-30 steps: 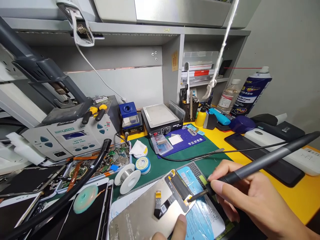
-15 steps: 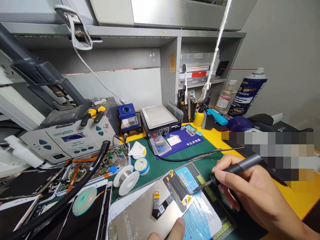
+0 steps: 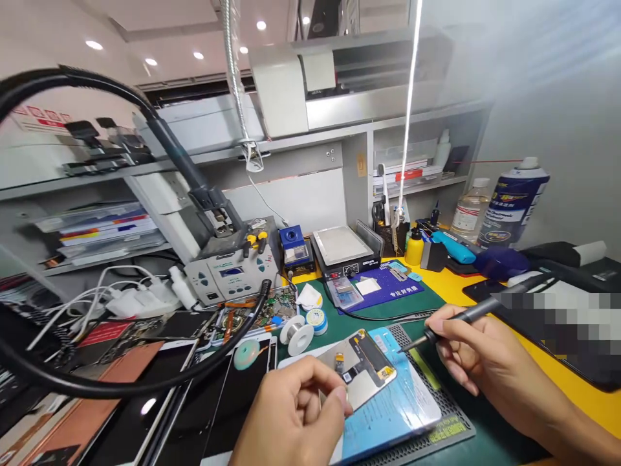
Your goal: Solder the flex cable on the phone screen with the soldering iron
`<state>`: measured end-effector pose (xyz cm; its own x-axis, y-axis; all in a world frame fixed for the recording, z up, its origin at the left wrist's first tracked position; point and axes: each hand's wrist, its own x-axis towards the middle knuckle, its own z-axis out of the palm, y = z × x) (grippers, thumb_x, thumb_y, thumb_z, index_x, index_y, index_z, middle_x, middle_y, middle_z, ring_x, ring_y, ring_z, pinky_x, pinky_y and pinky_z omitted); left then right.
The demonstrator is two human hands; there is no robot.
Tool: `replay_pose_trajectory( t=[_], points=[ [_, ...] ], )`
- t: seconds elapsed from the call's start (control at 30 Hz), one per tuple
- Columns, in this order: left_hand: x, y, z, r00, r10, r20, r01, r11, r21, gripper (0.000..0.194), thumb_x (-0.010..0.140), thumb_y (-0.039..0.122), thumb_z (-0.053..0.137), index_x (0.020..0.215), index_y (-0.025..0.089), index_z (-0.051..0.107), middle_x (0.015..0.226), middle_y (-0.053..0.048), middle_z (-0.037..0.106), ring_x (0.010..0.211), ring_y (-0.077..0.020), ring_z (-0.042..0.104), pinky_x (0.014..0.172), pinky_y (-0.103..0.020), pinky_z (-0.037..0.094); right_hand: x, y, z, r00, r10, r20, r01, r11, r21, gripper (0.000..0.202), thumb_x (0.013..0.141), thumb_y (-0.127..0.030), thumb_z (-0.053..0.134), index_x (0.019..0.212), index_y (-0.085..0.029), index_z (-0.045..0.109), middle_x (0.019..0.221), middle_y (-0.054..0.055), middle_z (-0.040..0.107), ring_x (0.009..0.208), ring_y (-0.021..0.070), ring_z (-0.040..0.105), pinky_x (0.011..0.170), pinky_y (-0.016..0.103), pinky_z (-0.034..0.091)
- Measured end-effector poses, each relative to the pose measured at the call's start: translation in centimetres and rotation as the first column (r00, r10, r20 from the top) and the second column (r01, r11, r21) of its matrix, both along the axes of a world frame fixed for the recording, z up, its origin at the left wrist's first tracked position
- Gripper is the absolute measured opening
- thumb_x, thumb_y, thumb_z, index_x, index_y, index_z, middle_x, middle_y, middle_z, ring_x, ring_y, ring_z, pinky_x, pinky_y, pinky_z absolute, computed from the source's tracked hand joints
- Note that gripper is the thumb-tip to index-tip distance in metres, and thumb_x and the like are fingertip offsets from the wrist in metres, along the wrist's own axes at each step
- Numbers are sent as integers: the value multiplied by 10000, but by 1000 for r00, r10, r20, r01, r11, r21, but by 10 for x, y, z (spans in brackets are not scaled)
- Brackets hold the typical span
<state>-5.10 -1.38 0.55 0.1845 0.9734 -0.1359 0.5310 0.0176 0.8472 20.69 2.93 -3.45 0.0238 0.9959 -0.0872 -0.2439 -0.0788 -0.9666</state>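
My right hand (image 3: 478, 353) is closed round a dark soldering iron (image 3: 478, 310), its thin tip pointing left over the light-blue pad. My left hand (image 3: 303, 404) is raised above the near left part of a silver phone screen panel (image 3: 369, 388), fingers curled and pinched; what they hold, if anything, is too small to name. The panel lies back side up on the blue pad (image 3: 383, 427), with a short flex cable (image 3: 339, 360) and a black strip on it.
A solder spool (image 3: 297, 335) and a blue-white tape roll (image 3: 316, 321) stand behind the panel. Circuit boards and screens lie at left under a curved black hose (image 3: 121, 388). Further back are a rework station (image 3: 233, 275), a hot plate (image 3: 342, 246) and a spray can (image 3: 514, 204).
The view has tilted up and widened. My left hand has come up from the panel's near edge and its fingers are now pinched. The iron's tip has moved off the panel's corner.
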Motion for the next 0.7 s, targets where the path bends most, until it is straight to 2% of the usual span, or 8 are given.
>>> replay_pose_trajectory(
  t=[0.1,0.17,0.27,0.37,0.57,0.7],
  points=[
    [-8,3,9,978,-31,-205,44,997,57,287,876,411,480,820,184,646,581,37,483,549,-112,416,523,-232,346,0,0,2,999,29,23,-29,1000,8,361,810,-503,738,720,-205,555,492,-86,460,354,63,396,325,148,280],
    [-14,4,14,958,-18,-286,48,994,98,250,885,348,472,784,191,638,564,52,444,542,-109,389,500,-234,295,-1,0,3,998,49,40,-49,999,20,358,824,-499,727,719,-209,545,485,-88,447,366,71,406,332,150,287],
    [-22,4,20,903,-20,-429,101,981,166,234,900,273,444,764,215,625,634,38,565,593,-121,488,550,-244,346,-3,3,7,995,78,69,-81,996,46,342,840,-478,715,712,-205,554,485,-85,445,370,71,398,331,155,286],
    [-24,5,24,802,-38,-596,212,951,226,225,901,217,437,773,223,621,808,-2,668,743,-174,588,667,-299,409,-6,8,18,990,98,101,-107,990,92,331,841,-444,719,683,-198,563,475,-83,441,374,66,385,338,164,286],
    [-9,7,31,534,-77,-842,421,888,186,249,882,148,420,872,159,668,919,-119,675,820,-315,665,700,-434,484,-16,26,48,978,131,163,-165,962,219,252,814,-363,719,657,-188,627,463,-67,466,366,90,425,331,205,290],
    [0,9,36,445,-90,-891,478,865,151,244,844,127,458,881,158,697,912,-130,691,836,-326,684,710,-437,510,-19,39,57,970,160,185,-208,938,276,305,806,-313,726,562,-199,583,437,-78,433,358,95,432,344,222,308]
  ],
)
